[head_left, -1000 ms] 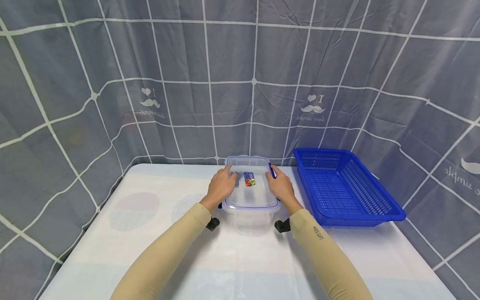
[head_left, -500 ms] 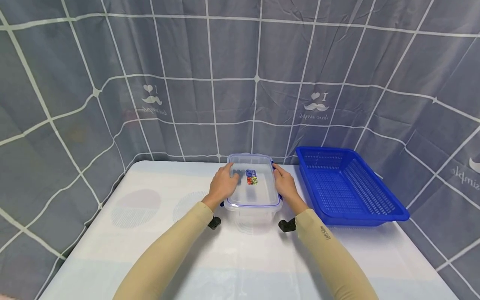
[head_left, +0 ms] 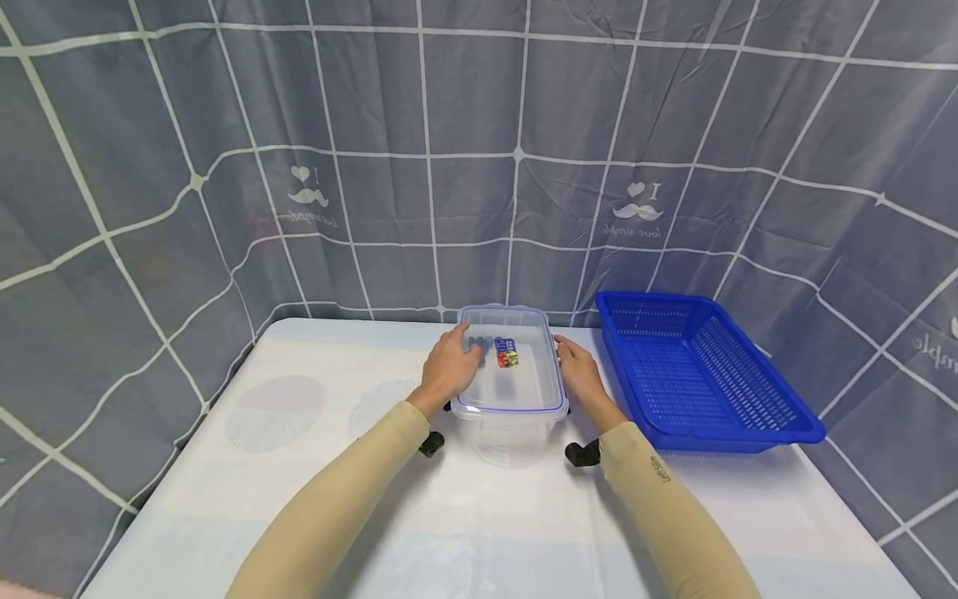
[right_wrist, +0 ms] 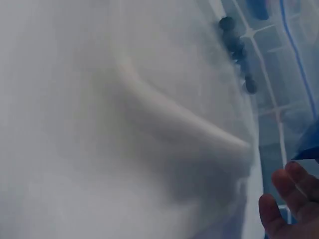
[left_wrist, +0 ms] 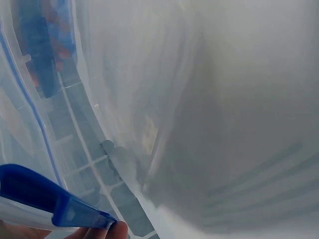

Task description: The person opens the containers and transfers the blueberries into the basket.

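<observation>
A clear plastic container (head_left: 511, 420) with a blue-edged lid (head_left: 516, 384) stands mid-table; a small coloured label (head_left: 507, 353) shows on the lid. My left hand (head_left: 451, 368) rests on the lid's left side, fingers lying flat on top. My right hand (head_left: 578, 374) lies against the container's right side, fingers straight at the rim. In the left wrist view a blue latch (left_wrist: 47, 196) sits just above a fingertip (left_wrist: 117, 230). The right wrist view shows fingertips (right_wrist: 281, 196) beside the container wall (right_wrist: 124, 124) and a blue latch corner (right_wrist: 309, 144).
An empty blue mesh basket (head_left: 748, 428) stands right of the container, close to my right forearm. The white table (head_left: 284, 466) ends at a grey gridded curtain (head_left: 479, 166) behind and on both sides.
My right hand has slid from the lid's far right corner down along the container's right side. The left hand stays on the lid. The head view has shifted slightly.
</observation>
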`<state>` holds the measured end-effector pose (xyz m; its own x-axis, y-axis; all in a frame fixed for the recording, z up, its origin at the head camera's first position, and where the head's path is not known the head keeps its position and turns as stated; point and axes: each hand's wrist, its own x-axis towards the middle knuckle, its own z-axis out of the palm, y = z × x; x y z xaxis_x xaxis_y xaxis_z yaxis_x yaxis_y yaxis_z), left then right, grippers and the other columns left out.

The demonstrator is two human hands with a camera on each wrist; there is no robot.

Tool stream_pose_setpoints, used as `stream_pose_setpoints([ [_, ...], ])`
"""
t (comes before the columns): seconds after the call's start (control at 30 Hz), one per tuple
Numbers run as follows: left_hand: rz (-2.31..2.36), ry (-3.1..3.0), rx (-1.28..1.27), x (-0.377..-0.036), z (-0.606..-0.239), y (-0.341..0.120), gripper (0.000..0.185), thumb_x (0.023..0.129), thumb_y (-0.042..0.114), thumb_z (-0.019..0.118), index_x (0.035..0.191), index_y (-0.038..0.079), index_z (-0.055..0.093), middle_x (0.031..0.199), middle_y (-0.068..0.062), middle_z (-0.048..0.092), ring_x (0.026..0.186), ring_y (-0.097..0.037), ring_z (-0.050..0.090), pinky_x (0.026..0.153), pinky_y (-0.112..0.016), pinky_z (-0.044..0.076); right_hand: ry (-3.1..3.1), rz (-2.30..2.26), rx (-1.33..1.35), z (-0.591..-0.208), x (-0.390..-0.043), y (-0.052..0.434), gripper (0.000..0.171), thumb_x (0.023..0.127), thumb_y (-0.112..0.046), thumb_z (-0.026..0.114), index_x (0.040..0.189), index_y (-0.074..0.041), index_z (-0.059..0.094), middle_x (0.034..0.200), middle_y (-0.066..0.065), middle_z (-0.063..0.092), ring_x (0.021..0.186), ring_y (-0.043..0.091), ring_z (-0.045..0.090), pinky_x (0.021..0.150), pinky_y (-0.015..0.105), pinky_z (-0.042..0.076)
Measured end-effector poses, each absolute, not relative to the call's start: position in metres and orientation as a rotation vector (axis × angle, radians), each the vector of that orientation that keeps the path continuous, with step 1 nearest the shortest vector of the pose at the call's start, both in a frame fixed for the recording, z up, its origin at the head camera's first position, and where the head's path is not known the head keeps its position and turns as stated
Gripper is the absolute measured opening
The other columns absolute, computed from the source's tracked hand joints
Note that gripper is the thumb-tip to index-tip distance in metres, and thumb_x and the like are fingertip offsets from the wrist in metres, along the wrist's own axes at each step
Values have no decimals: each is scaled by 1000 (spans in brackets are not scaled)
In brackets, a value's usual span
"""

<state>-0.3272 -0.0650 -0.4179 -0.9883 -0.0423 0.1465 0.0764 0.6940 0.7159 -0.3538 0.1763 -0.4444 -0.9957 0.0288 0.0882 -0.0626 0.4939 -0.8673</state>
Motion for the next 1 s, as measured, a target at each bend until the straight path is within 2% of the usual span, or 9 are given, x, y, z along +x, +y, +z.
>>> stream_pose_setpoints([
  [0.2, -1213, -2749, 24, -327, -417, -66, 67, 99, 38, 49, 158, 13, 33, 154, -17, 45, 138, -40, 46, 111, -56, 38, -2725, 1555, -9, -431, -352, 166, 65, 103, -47, 50, 155, -9, 41, 156, 18, 43, 143, 38, 41, 116, 51, 34],
  [0.3, -1279, -2730, 39, -328, -420, -67, 73, 97, 42, 53, 159, 12, 30, 156, -17, 42, 141, -40, 43, 114, -56, 35, -2750, 1559, -12, -433, -354, 162, 70, 100, -43, 57, 156, -6, 37, 158, 23, 37, 142, 41, 40, 114, 53, 36],
  [0.47, -1405, -2690, 72, -329, -424, -70, 75, 93, 44, 58, 157, 13, 34, 152, -13, 49, 139, -36, 47, 114, -53, 37, -2702, 1649, 1, -436, -353, 161, 67, 101, -34, 57, 155, -2, 36, 161, 23, 31, 147, 41, 32, 119, 51, 30],
  [0.7, -1519, -2628, 98, -330, -422, -74, 60, 95, 38, 59, 148, 9, 49, 135, -14, 63, 121, -32, 61, 103, -48, 49, -2612, 1710, 0, -436, -353, 161, 62, 101, -29, 57, 152, 1, 41, 160, 20, 33, 148, 38, 31, 119, 50, 29],
  [0.8, -1516, -2617, 79, -331, -423, -74, 57, 97, 35, 58, 147, 8, 51, 130, -14, 64, 117, -30, 62, 100, -47, 50, -2595, 1719, -1, -435, -354, 162, 62, 100, -28, 58, 152, 2, 41, 161, 19, 32, 150, 37, 28, 121, 49, 26],
  [1.0, -1501, -2603, 61, -332, -427, -73, 68, 98, 38, 55, 155, 5, 38, 145, -18, 53, 136, -35, 51, 113, -47, 40, -2555, 1729, 10, -433, -356, 162, 65, 100, -29, 59, 153, 3, 38, 163, 17, 30, 153, 35, 22, 123, 47, 21],
])
